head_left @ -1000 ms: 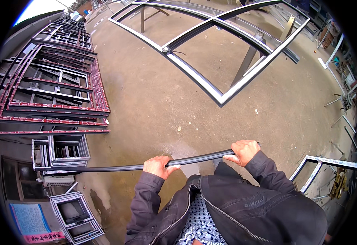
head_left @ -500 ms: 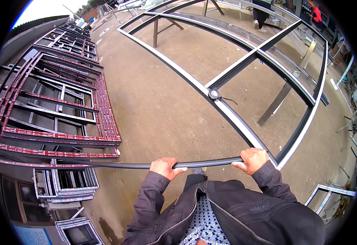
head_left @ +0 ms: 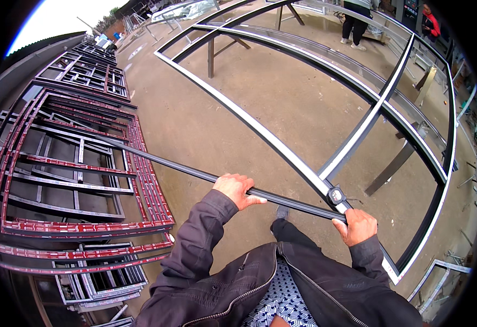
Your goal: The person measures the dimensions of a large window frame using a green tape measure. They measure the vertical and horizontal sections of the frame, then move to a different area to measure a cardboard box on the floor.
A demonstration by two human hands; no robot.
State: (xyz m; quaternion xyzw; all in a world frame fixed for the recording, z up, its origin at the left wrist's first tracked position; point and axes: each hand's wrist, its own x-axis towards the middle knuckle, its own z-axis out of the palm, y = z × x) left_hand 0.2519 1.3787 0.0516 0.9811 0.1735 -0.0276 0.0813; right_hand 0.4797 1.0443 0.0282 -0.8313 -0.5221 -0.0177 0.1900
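Note:
A long, thin black profile strip [head_left: 298, 205] slants across in front of me, from over the stacked frames at the left down to my right hand. My left hand [head_left: 237, 191] is closed round it near its middle. At its right end my right hand [head_left: 358, 226] grips it, beside the near side of a large white-and-black window frame [head_left: 244, 119]. Just beyond that hand, a black tape measure [head_left: 335, 195] rests on this frame where a crossbar joins. My right hand hides the strip's end.
Trestle legs [head_left: 211, 57] stand under the large frame. Frames with red protective tape [head_left: 145, 185] are stacked on the left, smaller white frames [head_left: 102, 283] below them. Two people [head_left: 354, 24] are at the far right. Another white frame [head_left: 440, 278] lies at lower right.
The strip has swung from nearly level to slanting, its left end further away. Both hands have shifted right, and the tape measure now appears close to my right hand.

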